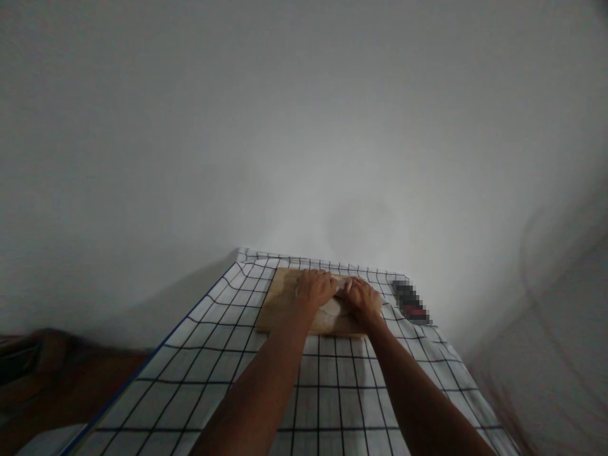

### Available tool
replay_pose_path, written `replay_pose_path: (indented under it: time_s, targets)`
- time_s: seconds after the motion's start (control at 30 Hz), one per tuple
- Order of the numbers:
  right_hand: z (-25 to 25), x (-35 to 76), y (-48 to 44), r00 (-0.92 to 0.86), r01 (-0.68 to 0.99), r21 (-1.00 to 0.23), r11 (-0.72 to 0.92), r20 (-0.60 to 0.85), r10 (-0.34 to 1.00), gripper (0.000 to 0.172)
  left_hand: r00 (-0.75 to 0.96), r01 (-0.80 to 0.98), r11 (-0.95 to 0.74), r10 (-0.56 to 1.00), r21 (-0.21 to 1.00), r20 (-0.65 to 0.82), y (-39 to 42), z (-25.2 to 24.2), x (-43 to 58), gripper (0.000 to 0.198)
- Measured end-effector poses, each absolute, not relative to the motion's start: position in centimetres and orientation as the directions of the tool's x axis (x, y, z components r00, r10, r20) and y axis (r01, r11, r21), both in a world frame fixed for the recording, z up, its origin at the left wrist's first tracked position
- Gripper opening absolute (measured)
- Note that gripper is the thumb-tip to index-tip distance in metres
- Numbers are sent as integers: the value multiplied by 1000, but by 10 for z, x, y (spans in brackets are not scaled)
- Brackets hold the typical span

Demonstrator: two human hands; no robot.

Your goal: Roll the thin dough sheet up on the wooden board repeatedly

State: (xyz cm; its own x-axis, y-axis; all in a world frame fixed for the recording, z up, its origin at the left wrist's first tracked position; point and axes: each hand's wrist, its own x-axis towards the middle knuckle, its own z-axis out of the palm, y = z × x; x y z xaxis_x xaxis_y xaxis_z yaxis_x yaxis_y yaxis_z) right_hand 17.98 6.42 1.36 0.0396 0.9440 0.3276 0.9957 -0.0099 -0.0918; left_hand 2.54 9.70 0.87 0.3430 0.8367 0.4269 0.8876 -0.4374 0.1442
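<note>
A wooden board (280, 304) lies at the far end of a table covered with a white cloth with a dark grid (228, 367). A pale lump of dough (332, 310) rests on the board. My left hand (316, 286) and my right hand (363, 296) are side by side on top of the dough, fingers curled down over it and pressing on it. Both forearms reach out over the cloth. Most of the dough is hidden under the hands.
A small dark object with a red part (411, 304) lies on the cloth just right of the board. A plain white wall (304, 126) rises behind the table. At the left is a dark brown surface (57, 373).
</note>
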Motion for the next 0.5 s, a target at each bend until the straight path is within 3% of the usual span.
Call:
replay_pose_path:
  time_s: [0.5]
  targets:
    - [34,191,118,39,995,-102,-19,206,978,37,306,926,-360,889,109,340,148,21,44,38]
